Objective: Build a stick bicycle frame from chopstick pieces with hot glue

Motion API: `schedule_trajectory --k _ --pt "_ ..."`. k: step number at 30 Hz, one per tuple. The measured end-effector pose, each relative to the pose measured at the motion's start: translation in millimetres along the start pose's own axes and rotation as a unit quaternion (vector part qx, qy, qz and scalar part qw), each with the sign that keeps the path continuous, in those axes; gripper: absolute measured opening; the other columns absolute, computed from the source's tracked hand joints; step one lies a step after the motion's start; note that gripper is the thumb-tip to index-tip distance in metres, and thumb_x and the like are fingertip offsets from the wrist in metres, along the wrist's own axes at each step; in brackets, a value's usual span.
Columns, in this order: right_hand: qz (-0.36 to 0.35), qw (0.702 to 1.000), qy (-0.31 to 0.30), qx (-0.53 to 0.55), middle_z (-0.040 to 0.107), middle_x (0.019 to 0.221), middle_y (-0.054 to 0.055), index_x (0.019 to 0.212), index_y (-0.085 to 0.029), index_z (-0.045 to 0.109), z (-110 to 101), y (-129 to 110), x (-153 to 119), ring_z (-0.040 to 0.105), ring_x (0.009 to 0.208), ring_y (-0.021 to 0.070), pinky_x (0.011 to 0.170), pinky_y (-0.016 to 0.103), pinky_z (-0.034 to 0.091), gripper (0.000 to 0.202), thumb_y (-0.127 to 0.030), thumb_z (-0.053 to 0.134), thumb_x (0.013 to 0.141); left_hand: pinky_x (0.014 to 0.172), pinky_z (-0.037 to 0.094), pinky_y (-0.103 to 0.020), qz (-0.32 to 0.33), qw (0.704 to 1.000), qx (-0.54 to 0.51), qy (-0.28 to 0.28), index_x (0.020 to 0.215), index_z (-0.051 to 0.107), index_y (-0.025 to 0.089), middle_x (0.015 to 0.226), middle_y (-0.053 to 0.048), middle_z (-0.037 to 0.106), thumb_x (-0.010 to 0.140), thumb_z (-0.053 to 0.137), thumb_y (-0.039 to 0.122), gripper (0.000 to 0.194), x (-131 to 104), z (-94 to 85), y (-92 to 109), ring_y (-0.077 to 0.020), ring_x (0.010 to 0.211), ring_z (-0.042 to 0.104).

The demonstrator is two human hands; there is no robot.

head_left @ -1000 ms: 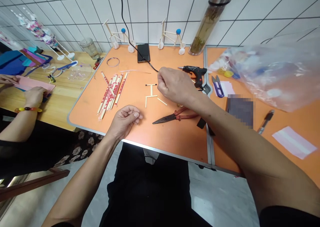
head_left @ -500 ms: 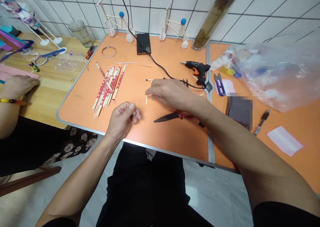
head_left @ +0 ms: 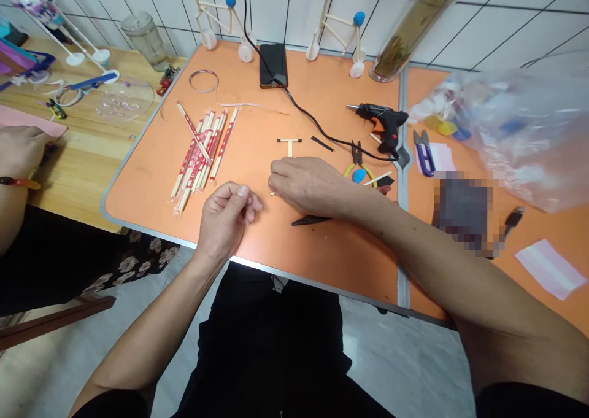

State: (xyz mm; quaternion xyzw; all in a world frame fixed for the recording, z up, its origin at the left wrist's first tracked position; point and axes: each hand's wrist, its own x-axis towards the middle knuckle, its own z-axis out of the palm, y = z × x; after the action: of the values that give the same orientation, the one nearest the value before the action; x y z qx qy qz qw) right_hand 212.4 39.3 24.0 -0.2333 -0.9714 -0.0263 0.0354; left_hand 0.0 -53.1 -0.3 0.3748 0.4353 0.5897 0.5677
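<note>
My right hand (head_left: 304,185) is low over the orange table (head_left: 257,234), fingers bent down and closed on a thin pale stick (head_left: 272,193) whose tip barely shows. Just beyond it lies a T-shaped piece of sticks (head_left: 289,141) with dark ends, its stem partly hidden by the hand. My left hand (head_left: 229,212) rests near the table's front edge, thumb pressed on curled fingers; whether something small is inside cannot be seen. To its left are several wrapped chopsticks (head_left: 202,154). Black plier jaws (head_left: 310,220) poke out under my right wrist.
A glue gun (head_left: 381,120), yellow-handled pliers (head_left: 356,154), a phone (head_left: 273,65) and purple snips (head_left: 423,154) lie around. Two stick models with blue balls (head_left: 230,0) stand at the back. A black cable crosses the table. Another person's hand (head_left: 21,151) is at the left.
My right hand has moved slightly toward me relative to the T-shaped piece, uncovering its crossbar. The view has shifted a little; my left hand keeps its pose.
</note>
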Motion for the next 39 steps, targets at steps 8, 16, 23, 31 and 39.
schedule_trajectory --k 8,16,23,31,39 --pt "0.086 0.993 -0.007 0.079 0.071 0.103 0.014 0.110 -0.014 0.070 -28.0 -29.1 2.1 0.053 0.080 0.0232 0.073 0.037 0.029 0.019 -0.013 0.051 0.107 0.077 0.050 -0.029 0.064 0.978 0.197 -0.030 0.102 0.080 0.021 0.093 -0.002 0.076 0.100 0.085 0.040 0.020 -9.0 2.2 -11.0 -0.0166 0.082 0.066" --pt "0.142 0.970 0.024 0.197 0.072 0.106 0.013 0.105 -0.017 0.068 -26.0 -53.0 -6.8 0.062 0.091 0.0228 0.077 0.032 0.040 0.018 -0.011 0.050 0.107 0.060 0.046 -0.027 0.025 0.986 0.154 -0.053 0.091 0.075 0.019 0.077 -0.002 0.075 0.097 0.087 0.054 0.038 -12.8 -5.1 -2.5 -0.0125 0.061 0.059" --pt "0.171 0.938 0.172 0.247 0.080 0.111 0.012 0.118 -0.019 0.074 -21.4 -42.0 -36.1 0.070 0.098 0.0244 0.088 0.037 0.051 0.024 -0.016 0.052 0.107 0.050 0.040 -0.023 0.003 0.999 0.030 -0.023 0.082 0.072 0.019 0.070 0.001 0.073 0.085 0.096 0.048 0.038 -2.1 -11.2 1.4 -0.0085 0.050 0.055" --pt "0.248 0.938 0.157 0.186 0.083 0.115 0.014 0.116 -0.020 0.079 -35.6 -17.3 -70.1 0.076 0.103 0.0301 0.091 0.044 0.056 0.027 -0.023 0.054 0.107 0.048 0.036 -0.024 -0.008 0.998 0.061 -0.008 0.080 0.069 0.021 0.069 0.001 0.071 0.085 0.092 0.045 0.033 3.4 -12.3 7.3 -0.0097 0.050 0.053" --pt "0.374 0.916 0.095 0.110 0.083 0.100 0.011 0.102 -0.023 0.083 -41.2 53.0 -125.3 0.076 0.093 0.0307 0.079 0.041 0.051 0.021 -0.023 0.062 0.100 0.057 0.032 -0.029 0.093 0.931 0.352 0.010 0.078 0.067 0.022 0.064 0.002 0.059 0.098 0.073 0.029 0.022 33.5 -57.8 21.7 -0.0134 0.057 0.047"
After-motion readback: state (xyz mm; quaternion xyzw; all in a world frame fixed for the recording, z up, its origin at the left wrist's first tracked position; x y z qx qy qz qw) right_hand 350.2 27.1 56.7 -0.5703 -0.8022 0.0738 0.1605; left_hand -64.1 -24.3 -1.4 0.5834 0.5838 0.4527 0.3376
